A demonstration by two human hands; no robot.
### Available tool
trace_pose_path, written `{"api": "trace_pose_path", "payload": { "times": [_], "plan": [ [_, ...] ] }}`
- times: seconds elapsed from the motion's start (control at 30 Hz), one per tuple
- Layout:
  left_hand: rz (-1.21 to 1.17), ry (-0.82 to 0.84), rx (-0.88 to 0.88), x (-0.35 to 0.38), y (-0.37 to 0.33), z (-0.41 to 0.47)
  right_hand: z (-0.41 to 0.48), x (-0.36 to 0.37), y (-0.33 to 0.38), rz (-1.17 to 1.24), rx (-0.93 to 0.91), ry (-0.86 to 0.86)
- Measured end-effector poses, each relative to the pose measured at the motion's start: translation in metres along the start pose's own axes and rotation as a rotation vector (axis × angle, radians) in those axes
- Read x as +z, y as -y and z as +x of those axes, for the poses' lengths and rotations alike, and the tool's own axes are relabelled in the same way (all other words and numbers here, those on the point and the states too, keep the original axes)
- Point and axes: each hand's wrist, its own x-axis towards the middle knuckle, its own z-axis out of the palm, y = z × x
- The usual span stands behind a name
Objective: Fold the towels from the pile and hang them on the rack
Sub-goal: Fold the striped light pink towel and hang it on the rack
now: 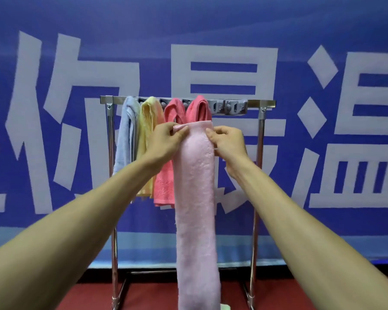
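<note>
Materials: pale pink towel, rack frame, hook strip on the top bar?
Pale pink towel: looks like terry cloth, matte, nubby pile. Rack frame: probably chromed or stainless steel tube, shiny highlights. Hook strip: likely grey moulded plastic, dull, too blurred to be sure.

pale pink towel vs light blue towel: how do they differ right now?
The pale pink towel is held up in front of the rack, its top corners pinched by the left hand and right hand. The light blue towel hangs from the rack's top, untouched. The pale pink towel is a flat strip, while the light blue towel is bunched at its top. Both hang down, long and narrow.
</note>
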Motion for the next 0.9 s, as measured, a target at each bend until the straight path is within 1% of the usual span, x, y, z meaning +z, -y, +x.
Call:
{"api": "trace_pose_path", "payload": {
  "times": [0.07,0.17,0.23,0.4,0.5,0.63,0.77,0.83,0.9],
  "plan": [
    [-0.027,0.038,-0.063,-0.002,0.002,0.0,0.001,0.001,-0.001,-0.026,-0.006,-0.002],
    [-0.151,0.058,-0.108,-0.003,-0.002,-0.002,-0.001,-0.006,-0.006,-0.002,-0.029,0.072],
    [-0.19,0.1,-0.134,-0.002,-0.003,-0.006,-0.003,-0.011,-0.013,-0.002,-0.024,0.111],
    [-0.243,0.175,-0.217,0.009,0.014,-0.018,-0.012,-0.021,-0.043,0.049,0.071,0.184],
    [-0.257,0.198,-0.259,0.017,0.03,-0.027,-0.026,-0.023,-0.075,0.08,0.158,0.237],
    [-0.327,0.166,-0.356,0.025,0.056,-0.045,-0.048,-0.027,-0.132,0.14,0.301,0.425],
    [-0.355,0.11,-0.513,0.031,0.096,-0.064,-0.072,-0.031,-0.185,0.223,0.387,0.586],
    [-0.386,0.076,-0.598,0.035,0.119,-0.076,-0.083,-0.029,-0.209,0.238,0.429,0.586],
    [-0.414,0.036,-0.685,0.039,0.142,-0.093,-0.094,-0.026,-0.229,0.196,0.46,0.54]
  ]
}}
